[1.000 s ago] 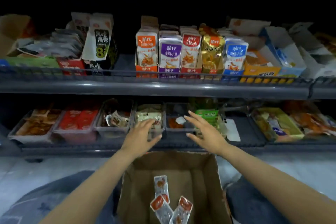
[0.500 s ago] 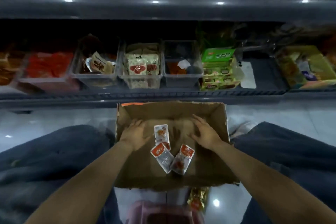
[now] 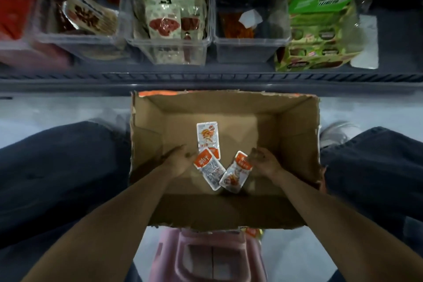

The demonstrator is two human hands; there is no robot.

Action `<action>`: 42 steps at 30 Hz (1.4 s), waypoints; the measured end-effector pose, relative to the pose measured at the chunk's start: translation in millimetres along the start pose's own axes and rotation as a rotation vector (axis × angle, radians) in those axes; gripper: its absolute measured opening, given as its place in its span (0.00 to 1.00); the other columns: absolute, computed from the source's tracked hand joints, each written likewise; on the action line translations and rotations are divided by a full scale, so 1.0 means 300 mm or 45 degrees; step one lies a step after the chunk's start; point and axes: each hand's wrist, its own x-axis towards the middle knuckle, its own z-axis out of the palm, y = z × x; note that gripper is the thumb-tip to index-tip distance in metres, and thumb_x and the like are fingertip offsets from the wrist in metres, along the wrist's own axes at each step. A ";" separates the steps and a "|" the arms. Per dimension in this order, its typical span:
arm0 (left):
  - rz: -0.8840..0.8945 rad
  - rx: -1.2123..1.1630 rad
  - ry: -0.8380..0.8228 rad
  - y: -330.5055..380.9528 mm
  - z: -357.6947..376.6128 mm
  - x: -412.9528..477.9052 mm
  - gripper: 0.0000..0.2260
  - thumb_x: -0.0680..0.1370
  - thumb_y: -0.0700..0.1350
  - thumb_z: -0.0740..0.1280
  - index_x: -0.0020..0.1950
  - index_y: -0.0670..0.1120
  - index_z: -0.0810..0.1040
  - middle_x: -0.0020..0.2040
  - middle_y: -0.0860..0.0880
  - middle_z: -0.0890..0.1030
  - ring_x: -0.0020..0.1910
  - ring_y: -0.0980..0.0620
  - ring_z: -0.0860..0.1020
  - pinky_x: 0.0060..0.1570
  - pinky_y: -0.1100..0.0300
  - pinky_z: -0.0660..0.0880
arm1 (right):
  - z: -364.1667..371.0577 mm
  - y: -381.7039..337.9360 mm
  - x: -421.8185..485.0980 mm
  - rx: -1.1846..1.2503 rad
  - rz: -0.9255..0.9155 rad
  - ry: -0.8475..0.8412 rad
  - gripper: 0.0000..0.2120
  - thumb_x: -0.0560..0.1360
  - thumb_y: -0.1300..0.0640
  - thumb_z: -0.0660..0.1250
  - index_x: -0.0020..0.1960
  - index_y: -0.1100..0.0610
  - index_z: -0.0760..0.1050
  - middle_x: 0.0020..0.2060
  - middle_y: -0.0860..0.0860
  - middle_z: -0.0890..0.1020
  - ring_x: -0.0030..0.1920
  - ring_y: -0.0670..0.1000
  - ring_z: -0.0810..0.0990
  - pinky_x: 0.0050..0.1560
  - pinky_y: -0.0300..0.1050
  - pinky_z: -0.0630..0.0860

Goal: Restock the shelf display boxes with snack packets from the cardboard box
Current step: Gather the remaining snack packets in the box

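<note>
An open cardboard box [image 3: 295,126] sits on the floor between my knees, below the shelf. Three orange-and-white snack packets lie on its bottom. My left hand [image 3: 179,161] is inside the box, fingers closed on the orange end of the lower left snack packet [image 3: 209,170]. My right hand [image 3: 266,162] is curled on the top corner of the lower right snack packet [image 3: 234,175]. Between the hands and a little farther back, the third snack packet [image 3: 207,136] lies flat and untouched. On the shelf above stand clear display boxes [image 3: 168,49]; the one right of centre [image 3: 250,49] is nearly empty.
A green display carton [image 3: 320,27] stands right of the clear boxes. The grey shelf edge [image 3: 206,80] runs just beyond the cardboard box. My legs in dark trousers [image 3: 57,171] flank the box. A pink stool [image 3: 206,256] is under me.
My view dropped from the shelves to the box. Both hands came down from the lower shelf into the box and closed in on the two nearer packets.
</note>
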 end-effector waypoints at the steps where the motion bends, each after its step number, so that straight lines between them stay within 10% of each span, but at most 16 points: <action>1: -0.006 -0.029 -0.012 -0.001 0.010 0.005 0.25 0.80 0.56 0.60 0.72 0.44 0.66 0.71 0.44 0.70 0.69 0.45 0.68 0.66 0.56 0.64 | 0.015 0.005 0.006 0.096 0.039 -0.013 0.20 0.75 0.69 0.66 0.64 0.74 0.66 0.60 0.67 0.75 0.62 0.63 0.73 0.60 0.45 0.70; 8: -0.091 -0.283 -0.004 -0.027 0.081 0.084 0.16 0.79 0.53 0.63 0.60 0.42 0.74 0.55 0.51 0.77 0.53 0.52 0.75 0.50 0.62 0.69 | 0.110 0.012 0.054 0.494 0.172 -0.006 0.11 0.67 0.62 0.75 0.40 0.56 0.72 0.40 0.53 0.76 0.42 0.50 0.75 0.42 0.38 0.71; 14: -0.098 -0.733 -0.015 0.005 0.140 0.108 0.03 0.77 0.36 0.66 0.43 0.40 0.76 0.38 0.49 0.79 0.42 0.50 0.78 0.44 0.61 0.72 | 0.224 -0.068 -0.002 0.655 0.008 -0.091 0.19 0.65 0.71 0.74 0.49 0.54 0.74 0.47 0.54 0.81 0.47 0.52 0.79 0.52 0.46 0.75; 17: -0.132 -0.958 -0.055 0.026 0.152 0.095 0.05 0.75 0.31 0.66 0.51 0.35 0.76 0.43 0.47 0.81 0.33 0.58 0.79 0.34 0.70 0.75 | 0.250 -0.060 -0.013 0.612 -0.028 -0.010 0.22 0.64 0.72 0.72 0.49 0.51 0.73 0.51 0.55 0.80 0.50 0.53 0.79 0.53 0.44 0.76; 21: -0.200 -1.046 -0.072 0.029 0.174 0.099 0.19 0.75 0.32 0.68 0.64 0.34 0.69 0.60 0.40 0.77 0.54 0.44 0.80 0.47 0.57 0.78 | 0.237 -0.020 -0.008 0.458 -0.019 0.324 0.16 0.66 0.69 0.73 0.52 0.61 0.77 0.50 0.53 0.77 0.50 0.50 0.74 0.51 0.26 0.68; 25: -0.253 -1.157 -0.081 0.046 0.187 0.097 0.20 0.75 0.31 0.67 0.66 0.34 0.67 0.64 0.37 0.75 0.61 0.39 0.76 0.53 0.52 0.75 | 0.241 0.004 0.013 0.536 0.086 0.303 0.16 0.64 0.66 0.76 0.49 0.59 0.77 0.50 0.56 0.79 0.52 0.54 0.77 0.56 0.42 0.73; 31: -0.164 -1.323 -0.053 0.084 0.180 0.100 0.13 0.77 0.29 0.63 0.61 0.35 0.73 0.63 0.33 0.75 0.40 0.52 0.80 0.35 0.69 0.76 | 0.247 -0.044 0.021 0.994 0.174 0.018 0.19 0.67 0.68 0.75 0.54 0.59 0.73 0.42 0.51 0.80 0.45 0.51 0.78 0.36 0.30 0.75; 35: -0.131 -1.373 -0.090 0.095 0.129 0.124 0.15 0.78 0.31 0.62 0.65 0.35 0.71 0.57 0.39 0.76 0.43 0.50 0.78 0.36 0.67 0.78 | 0.207 -0.061 0.037 1.028 0.163 -0.218 0.09 0.71 0.61 0.73 0.49 0.59 0.77 0.42 0.52 0.82 0.40 0.48 0.81 0.30 0.35 0.76; 42: -0.191 -0.835 0.345 0.087 0.098 0.193 0.07 0.79 0.40 0.61 0.55 0.39 0.75 0.48 0.44 0.78 0.47 0.49 0.74 0.38 0.65 0.70 | 0.226 -0.093 0.117 1.218 0.260 0.087 0.05 0.74 0.67 0.68 0.40 0.65 0.73 0.44 0.66 0.82 0.42 0.56 0.80 0.50 0.57 0.77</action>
